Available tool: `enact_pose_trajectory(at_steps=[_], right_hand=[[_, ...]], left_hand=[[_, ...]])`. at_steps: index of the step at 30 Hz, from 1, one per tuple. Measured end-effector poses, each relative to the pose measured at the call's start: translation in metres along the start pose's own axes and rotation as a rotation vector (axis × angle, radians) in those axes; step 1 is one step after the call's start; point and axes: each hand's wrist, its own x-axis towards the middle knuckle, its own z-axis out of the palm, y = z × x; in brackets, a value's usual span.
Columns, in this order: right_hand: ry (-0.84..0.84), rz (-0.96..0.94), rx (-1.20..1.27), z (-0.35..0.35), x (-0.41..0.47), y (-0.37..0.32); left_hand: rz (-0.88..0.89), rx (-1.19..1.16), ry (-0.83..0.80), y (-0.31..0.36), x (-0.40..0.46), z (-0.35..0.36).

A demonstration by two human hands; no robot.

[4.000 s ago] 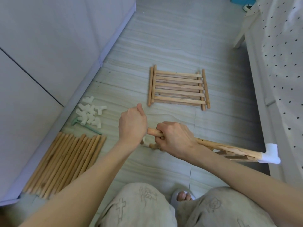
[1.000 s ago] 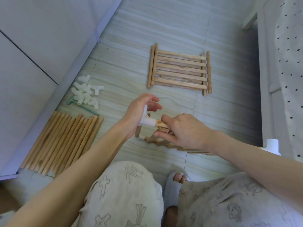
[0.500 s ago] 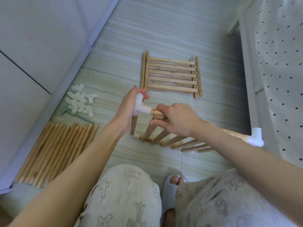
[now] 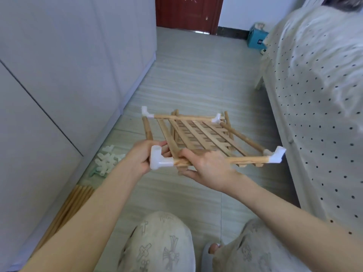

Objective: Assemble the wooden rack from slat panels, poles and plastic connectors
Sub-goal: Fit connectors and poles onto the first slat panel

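I see both hands holding slat panel (image 4: 198, 134) w/ 4 corner connectors up off floor (image 4: 196, 79); left hand (image 4: 144, 159) grips near-left connector (image 4: 159, 160), right hand (image 4: 206, 165) the near pole (image 4: 247, 160).

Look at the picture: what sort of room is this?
Probably a bedroom at home: a bed with a dotted cover on the right, white cupboard doors on the left, a red door beyond.
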Motion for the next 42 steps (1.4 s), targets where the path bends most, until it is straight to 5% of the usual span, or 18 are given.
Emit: enact_pose_trajectory(at_steps=[3, 6, 9, 13, 18, 22, 30, 35, 42], right_hand=[[-0.216, 0.288, 0.472, -0.032, -0.012, 0.014], [-0.074, 0.554, 0.357, -0.056, -0.023, 0.056], [-0.103, 0.891, 0.259, -0.068, -0.026, 0.099], [-0.010, 1.183, 0.588, -0.073, -0.030, 0.130], [0.519, 1.336, 0.951, -0.077, -0.030, 0.129], [0.627, 1.249, 0.971, -0.052, -0.035, 0.123], [0.414, 1.260, 0.921, 0.071, -0.051, 0.144], [0.225, 1.435, 0.781, 0.179, -0.080, 0.173], [0.070, 1.561, 0.655, 0.271, -0.095, 0.202]], left_hand=[[0.158, -0.025, -0.029, 0.003, -0.009, -0.010], [0.277, 0.028, -0.048, 0.005, -0.013, -0.022], [0.343, 0.074, -0.090, 0.009, -0.021, -0.021], [0.363, 0.074, -0.209, 0.013, -0.033, -0.019], [0.298, 0.182, -0.322, 0.029, -0.039, -0.024], [0.256, 0.490, -0.082, 0.038, -0.016, -0.036], [0.023, 0.652, 0.196, -0.037, 0.088, -0.078], [-0.174, 0.673, 0.338, -0.096, 0.163, -0.104], [-0.342, 0.778, 0.346, -0.144, 0.237, -0.133]])
